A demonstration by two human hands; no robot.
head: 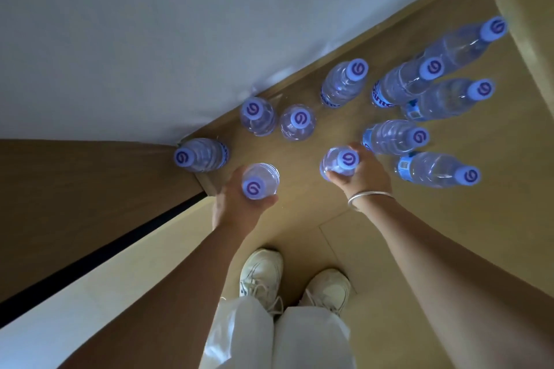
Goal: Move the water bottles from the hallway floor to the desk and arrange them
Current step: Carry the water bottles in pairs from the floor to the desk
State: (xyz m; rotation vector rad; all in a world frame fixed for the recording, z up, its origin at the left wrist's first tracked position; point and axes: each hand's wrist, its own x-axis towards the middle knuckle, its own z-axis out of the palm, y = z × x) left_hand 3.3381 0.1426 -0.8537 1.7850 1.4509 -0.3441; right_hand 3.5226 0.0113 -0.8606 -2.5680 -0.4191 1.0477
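Note:
Several clear water bottles with pale blue caps stand upright on the tan hallway floor [302, 204] along the white wall. My left hand [236, 207] is wrapped around one bottle [260, 180] at the near left. My right hand [364, 172], with a silver bracelet on the wrist, grips another bottle [340, 163] near the middle. Loose bottles stand close by: one [201, 155] at the corner on the left, two [257, 115] just beyond my hands, and a cluster [419, 93] off to the right. The desk is not in view.
A white wall [150, 24] runs diagonally across the top. A brown door or panel [75, 189] with a dark edge stands at the left. My white shoes [260, 272] and pale trousers are at the bottom, just behind the bottles.

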